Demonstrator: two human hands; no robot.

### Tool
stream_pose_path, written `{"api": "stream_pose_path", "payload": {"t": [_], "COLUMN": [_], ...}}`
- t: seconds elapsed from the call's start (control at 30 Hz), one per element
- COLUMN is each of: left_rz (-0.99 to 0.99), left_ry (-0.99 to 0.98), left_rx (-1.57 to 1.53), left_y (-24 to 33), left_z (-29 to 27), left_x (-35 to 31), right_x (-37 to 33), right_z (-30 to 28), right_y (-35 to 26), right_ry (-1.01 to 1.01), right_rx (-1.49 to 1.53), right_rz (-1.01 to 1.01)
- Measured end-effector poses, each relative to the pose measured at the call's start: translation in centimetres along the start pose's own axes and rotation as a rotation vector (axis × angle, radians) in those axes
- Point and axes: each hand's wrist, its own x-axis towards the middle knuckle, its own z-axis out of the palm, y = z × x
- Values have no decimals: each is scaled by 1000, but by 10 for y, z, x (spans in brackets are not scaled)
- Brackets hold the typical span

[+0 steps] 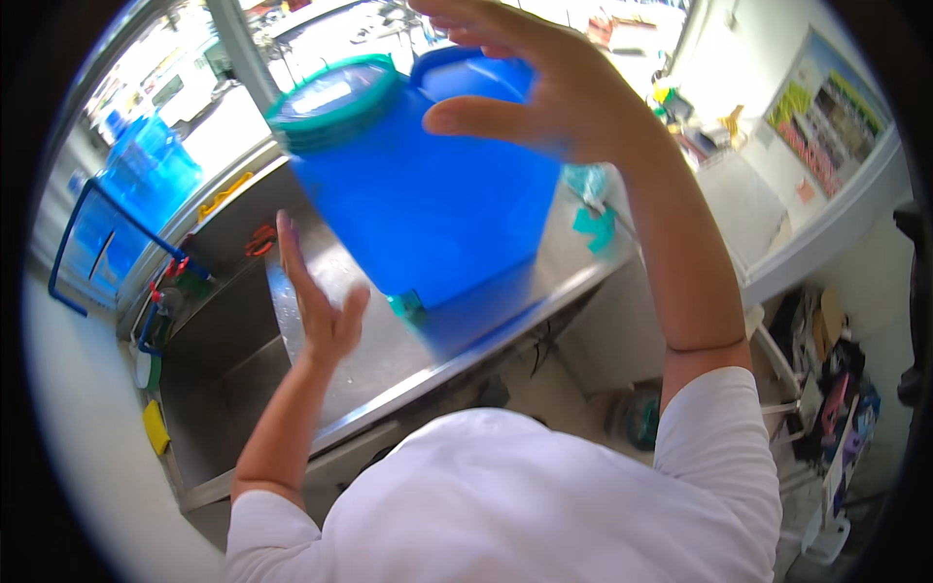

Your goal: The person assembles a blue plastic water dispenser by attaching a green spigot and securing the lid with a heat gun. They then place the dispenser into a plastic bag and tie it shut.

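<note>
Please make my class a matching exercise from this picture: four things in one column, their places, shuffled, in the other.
Things
1. Large blue plastic container
2. Round green plastic lid
3. Yellow rectangular sponge-like pad
4. Colourful rectangular poster

Places
A. At the left end of the deep grey steel sink
B. On the pale wall at the right
C. Above the shiny steel worktop, between the person's open left hand and open right hand
D. On top of the container

Pairs: 1-C, 2-D, 3-A, 4-B
</note>
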Motion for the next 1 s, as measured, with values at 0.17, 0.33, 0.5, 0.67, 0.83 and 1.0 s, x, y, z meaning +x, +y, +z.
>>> {"api": "stream_pose_path", "payload": {"t": [0.17,0.33,0.5,0.67,0.83,1.0], "left_rz": [226,237,348,328,347,294], "left_ry": [-453,-954,-1057,-1102,-1109,-1101], "left_rx": [213,229,237,372,443,440], "left_y": [41,35,18,14,13,13], "left_z": [42,111,135,127,123,116], "left_x": [-111,-138,-146,-156,-160,-162], "right_x": [-207,-425,-542,-572,-609,-638], "right_z": [-31,75,265,442,519,544], "right_y": [15,45,74,130,183,196], "right_ry": [-356,-915,-1066,-737,-889,-980], "right_rx": [848,731,367,243,88,-4], "right_rz": [707,1184,969,1495,1460,1413]}}
